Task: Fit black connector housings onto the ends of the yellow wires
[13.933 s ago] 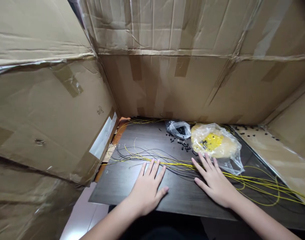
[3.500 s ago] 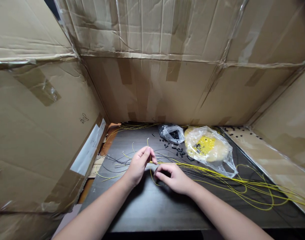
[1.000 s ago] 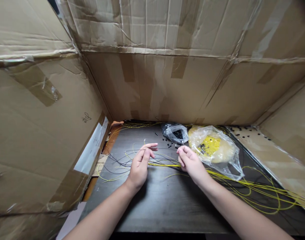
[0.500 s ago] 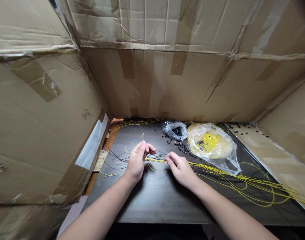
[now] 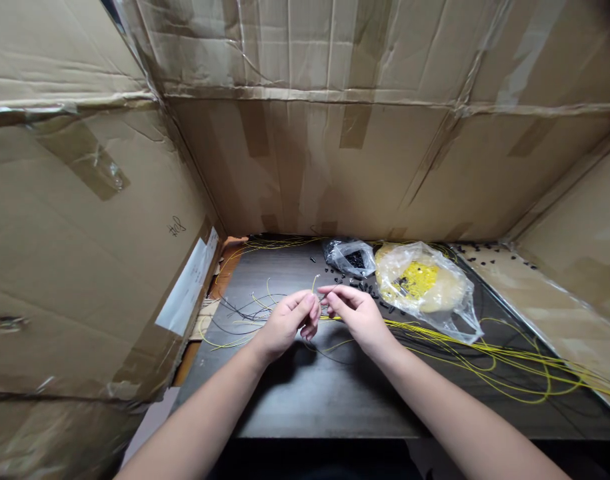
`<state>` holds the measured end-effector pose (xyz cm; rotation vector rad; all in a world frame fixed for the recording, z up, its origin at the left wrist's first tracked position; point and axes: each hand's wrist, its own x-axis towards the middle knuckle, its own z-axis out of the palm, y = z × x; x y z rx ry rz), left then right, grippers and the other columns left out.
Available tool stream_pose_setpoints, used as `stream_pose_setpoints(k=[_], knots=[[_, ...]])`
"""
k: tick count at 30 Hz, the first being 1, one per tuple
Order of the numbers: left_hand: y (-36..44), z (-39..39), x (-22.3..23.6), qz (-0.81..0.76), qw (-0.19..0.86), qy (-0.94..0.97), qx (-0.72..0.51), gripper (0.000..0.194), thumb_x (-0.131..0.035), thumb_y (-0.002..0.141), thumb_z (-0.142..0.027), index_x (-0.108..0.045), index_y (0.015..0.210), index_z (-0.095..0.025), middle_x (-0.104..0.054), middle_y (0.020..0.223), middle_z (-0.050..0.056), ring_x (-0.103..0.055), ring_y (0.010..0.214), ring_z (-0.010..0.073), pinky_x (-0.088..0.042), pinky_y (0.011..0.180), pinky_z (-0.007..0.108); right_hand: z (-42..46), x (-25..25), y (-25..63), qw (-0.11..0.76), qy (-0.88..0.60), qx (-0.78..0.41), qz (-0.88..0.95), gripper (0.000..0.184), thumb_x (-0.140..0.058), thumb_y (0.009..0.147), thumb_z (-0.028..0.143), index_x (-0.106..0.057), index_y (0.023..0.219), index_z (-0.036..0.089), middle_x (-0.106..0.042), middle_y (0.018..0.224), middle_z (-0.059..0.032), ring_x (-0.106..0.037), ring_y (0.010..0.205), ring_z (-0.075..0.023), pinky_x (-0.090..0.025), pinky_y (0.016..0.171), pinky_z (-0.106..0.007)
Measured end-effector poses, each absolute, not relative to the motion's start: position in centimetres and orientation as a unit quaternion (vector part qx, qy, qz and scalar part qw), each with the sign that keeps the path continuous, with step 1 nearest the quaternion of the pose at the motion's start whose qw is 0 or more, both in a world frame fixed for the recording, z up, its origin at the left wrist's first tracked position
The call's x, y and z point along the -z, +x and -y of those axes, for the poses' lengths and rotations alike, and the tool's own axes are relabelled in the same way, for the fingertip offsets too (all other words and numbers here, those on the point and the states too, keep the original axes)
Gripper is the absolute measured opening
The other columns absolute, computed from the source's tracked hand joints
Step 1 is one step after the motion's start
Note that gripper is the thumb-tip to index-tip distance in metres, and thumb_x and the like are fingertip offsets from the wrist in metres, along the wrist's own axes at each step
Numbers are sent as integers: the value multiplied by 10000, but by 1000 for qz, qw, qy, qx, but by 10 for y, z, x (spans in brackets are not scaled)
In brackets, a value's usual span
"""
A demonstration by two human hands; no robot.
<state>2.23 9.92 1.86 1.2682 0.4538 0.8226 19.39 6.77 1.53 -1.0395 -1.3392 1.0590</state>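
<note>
Wire: my left hand [image 5: 285,323] and right hand [image 5: 357,313] meet above the worktop [image 5: 305,393], fingers pinched shut on one thin yellow wire [image 5: 315,280] near its upturned end.
Handling: light, limp, springy, probably slippery; best pinched close to the tip.
Nearby: loose wires [image 5: 485,357], plastic bag [image 5: 425,287].

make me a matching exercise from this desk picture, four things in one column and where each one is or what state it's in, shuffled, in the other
Things:
1. yellow wire
2. small clear bag of black parts
3. large clear bag of yellow parts
4. loose black parts

Places or states:
A. scattered on the dark table between the two bags
B. pinched between the left hand and the right hand, its tip sticking up
C. lying right of the hands, crumpled, on the wires
D. at the back of the table, near the cardboard wall

Pairs: 1-B, 2-D, 3-C, 4-A
</note>
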Motion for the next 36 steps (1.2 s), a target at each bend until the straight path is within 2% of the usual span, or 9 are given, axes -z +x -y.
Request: stream_pose_setpoints(k=[2,4,7,8,10,17,24,29,36], knots=[[24,-99,-17,-212,691,596,-349,388,-501,963,-469,-479,721,-166,-472,629,-24,-434,487,84,-360,508,235,-66,-14,190,589,-436,-427,529,286,-665,880,435,-709,1039,201,-674,881,-29,-601,744,-139,-506,712,-268],[25,-98,-17,-213,653,636,-350,391,-484,972,-455,-499,713,-162,-525,696,10,-497,580,108,-423,606,258,-64,-13,189,612,-426,-410,525,238,-669,883,424,-707,930,194,-658,840,-22,-595,739,-136,-495,709,-259],[27,-100,-17,-243,543,692,-410,399,-486,975,-420,-573,692,-154,-581,974,90,-569,931,183,-447,886,310,-64,-10,192,619,-421,-406,524,290,-589,939,444,-683,847,185,-622,768,-20,-580,704,-135,-484,688,-260],[27,-101,-17,-265,504,696,-437,395,-487,975,-410,-601,696,-155,-571,1044,101,-548,1036,205,-424,948,319,-64,-8,193,623,-423,-403,520,317,-551,960,456,-674,849,185,-617,771,-22,-574,698,-135,-480,684,-262],[27,-103,-16,-309,448,690,-477,380,-486,976,-401,-655,732,-163,-568,1086,107,-527,1109,222,-412,984,327,-64,-3,194,625,-428,-393,521,372,-488,986,476,-651,828,182,-613,793,-32,-563,699,-136,-471,677,-265],[30,-98,-15,-352,404,708,-460,321,-521,965,-378,-784,943,-195,-639,1070,101,-601,1057,214,-464,979,350,-60,2,188,494,-450,-398,628,424,-491,979,480,-590,711,168,-573,617,1,-505,554,-113,-394,569,-237],[30,-98,-14,-329,430,714,-444,273,-561,949,-358,-790,997,-218,-658,1146,102,-607,1105,221,-489,978,351,-61,5,186,496,-460,-413,610,483,-560,930,510,-549,598,159,-453,510,35,-380,492,-89,-296,509,-234],[29,-98,-15,-317,437,721,-434,268,-555,949,-342,-794,971,-222,-665,1105,95,-612,1074,219,-487,964,358,-59,9,181,489,-454,-453,592,513,-580,905,544,-527,571,158,-445,487,36,-355,463,-81,-270,478,-234],[29,-96,-19,-310,438,716,-447,298,-563,939,-343,-760,784,-181,-635,952,77,-612,924,189,-484,872,317,-59,11,178,478,-415,-544,551,524,-603,870,585,-493,571,168,-460,480,34,-388,442,-81,-306,476,-231]])
